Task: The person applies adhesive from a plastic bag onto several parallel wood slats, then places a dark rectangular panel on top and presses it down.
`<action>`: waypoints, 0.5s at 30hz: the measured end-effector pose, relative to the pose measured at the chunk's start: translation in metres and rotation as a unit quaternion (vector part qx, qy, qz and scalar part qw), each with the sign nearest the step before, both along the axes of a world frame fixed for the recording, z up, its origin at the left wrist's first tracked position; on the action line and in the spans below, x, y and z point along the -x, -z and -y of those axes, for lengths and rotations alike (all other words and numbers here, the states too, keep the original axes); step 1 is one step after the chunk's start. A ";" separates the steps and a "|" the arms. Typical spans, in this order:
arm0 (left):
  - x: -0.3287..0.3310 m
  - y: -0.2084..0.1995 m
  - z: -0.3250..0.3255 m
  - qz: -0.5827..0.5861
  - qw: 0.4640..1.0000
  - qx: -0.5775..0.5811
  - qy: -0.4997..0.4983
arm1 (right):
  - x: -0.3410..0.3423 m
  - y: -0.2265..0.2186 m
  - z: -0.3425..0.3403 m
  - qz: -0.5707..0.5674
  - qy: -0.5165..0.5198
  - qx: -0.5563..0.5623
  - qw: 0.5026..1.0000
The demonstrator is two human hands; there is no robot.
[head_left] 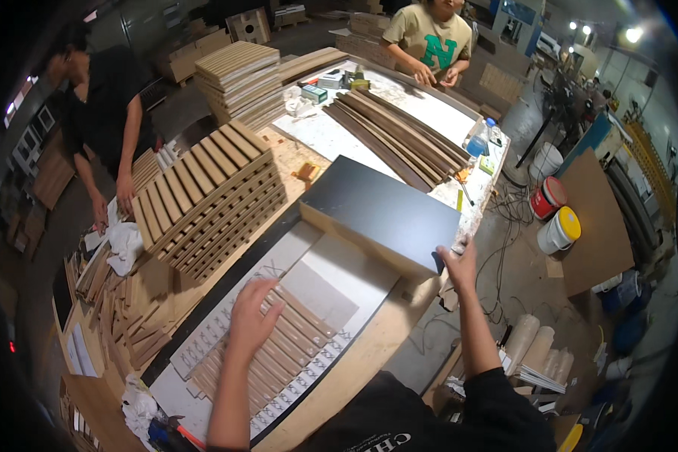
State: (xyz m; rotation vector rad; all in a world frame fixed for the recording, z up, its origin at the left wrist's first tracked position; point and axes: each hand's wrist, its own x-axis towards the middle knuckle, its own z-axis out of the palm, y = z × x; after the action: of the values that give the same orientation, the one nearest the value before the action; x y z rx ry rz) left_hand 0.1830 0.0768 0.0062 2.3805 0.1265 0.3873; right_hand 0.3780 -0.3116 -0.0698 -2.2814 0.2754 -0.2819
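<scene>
My left hand [253, 314] lies flat, fingers spread, on a row of thin brown wooden slats [294, 343] laid side by side on a white panel [331, 282]. My right hand [459, 258] grips the near right corner of a thick black-topped board [380, 207] with pale wooden edges, which rests on the far end of the white panel. Small light spacer pieces [211, 335] line the slats' ends on both sides.
A tall stack of slatted wood panels [207, 200] stands left of the board. Dark long strips [399, 132] lie on the far table by a water bottle [477, 138]. Two other people [102, 113] work at left and far end. Buckets [557, 230] and cables sit on the floor at right.
</scene>
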 end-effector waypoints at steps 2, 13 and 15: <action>-0.083 0.015 0.031 0.037 0.999 -0.020 0.009 | -0.004 0.033 0.017 -0.052 -0.032 -0.157 0.986; -0.195 0.057 0.278 -0.071 0.933 -0.084 0.342 | -0.019 0.102 0.082 0.021 -0.121 -0.452 0.883; -0.205 0.064 0.237 -0.034 0.943 -0.106 0.313 | -0.015 0.093 0.101 -0.065 -0.056 -0.462 0.883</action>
State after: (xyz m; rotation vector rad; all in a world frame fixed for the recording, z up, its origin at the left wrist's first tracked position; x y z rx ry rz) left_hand 0.3879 -0.1599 -0.0580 2.4828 -0.6599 0.0108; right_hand 0.3928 -0.4122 -0.1630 -1.3546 0.2666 0.0707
